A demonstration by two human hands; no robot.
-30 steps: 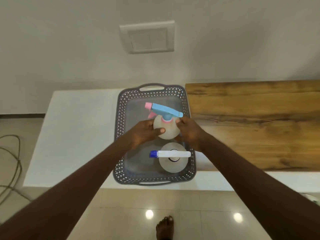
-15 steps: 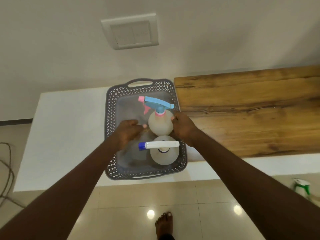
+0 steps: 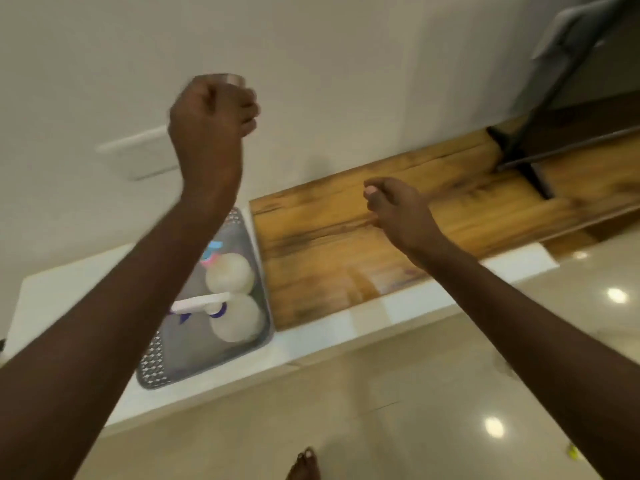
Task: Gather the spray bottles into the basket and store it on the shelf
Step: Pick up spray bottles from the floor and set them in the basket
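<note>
Two spray bottles (image 3: pixel 231 273) (image 3: pixel 237 317) stand upright inside the grey basket (image 3: pixel 162 368), touching each other. Basket sits on the white counter (image 3: pixel 329 336), just beside the wooden board (image 3: pixel 346 244). Left hand (image 3: pixel 211 112) is raised above the basket, fist clenched, holding nothing. Right hand (image 3: pixel 394 209) hovers over the board, fingers loosely curled, empty.

Grey basket (image 3: pixel 155 368) on white counter (image 3: pixel 332 336)

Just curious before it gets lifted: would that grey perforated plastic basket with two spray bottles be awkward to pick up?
The grey perforated plastic basket probably feels light. The two round spray bottles stand upright at one side, so it might tilt and they could tip.
</note>
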